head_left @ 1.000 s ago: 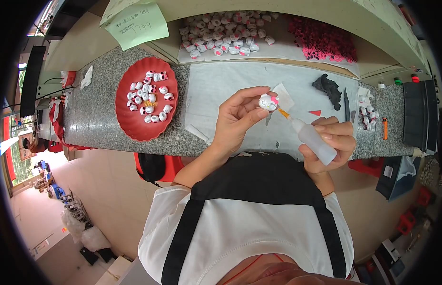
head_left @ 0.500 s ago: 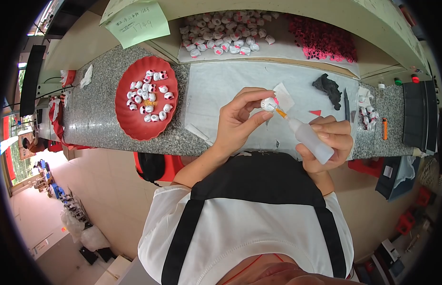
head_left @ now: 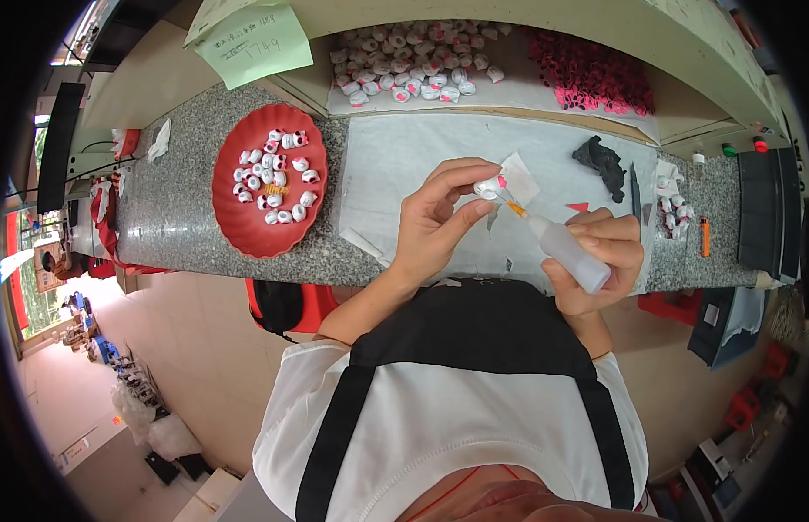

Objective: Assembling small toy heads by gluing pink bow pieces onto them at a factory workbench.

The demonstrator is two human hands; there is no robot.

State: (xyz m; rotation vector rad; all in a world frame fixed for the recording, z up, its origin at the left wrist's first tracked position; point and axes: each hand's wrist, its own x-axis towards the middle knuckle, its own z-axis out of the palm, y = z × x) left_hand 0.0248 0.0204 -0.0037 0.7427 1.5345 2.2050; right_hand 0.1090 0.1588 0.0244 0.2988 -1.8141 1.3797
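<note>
Between the thumb and fingers of my left hand [head_left: 439, 213] is a small white figurine head [head_left: 487, 188] with a bit of pink on it. My right hand [head_left: 600, 257] is wrapped round a translucent squeeze bottle [head_left: 568, 252] with an orange-based needle tip [head_left: 515, 208]. The thin needle points up and left at the figurine head, very close to it; whether it touches cannot be made out. Both hands are above the white sheet [head_left: 387, 174] on the worktop. Behind the figurine head lies a small white paper piece [head_left: 519, 178].
At left stands a red scalloped plate [head_left: 234, 217] holding several white-and-pink heads. A shelf at the back bears a pile of white heads [head_left: 413, 61] and many pink-black pieces [head_left: 587, 74]. To the right lie a black crumpled cloth [head_left: 600, 165], a dark blade-like tool [head_left: 635, 193] and an orange lighter [head_left: 704, 237].
The figurine head has turned and shifted slightly left in my left fingers. The needle tip has drawn a little away from it, so the thin metal now shows.
</note>
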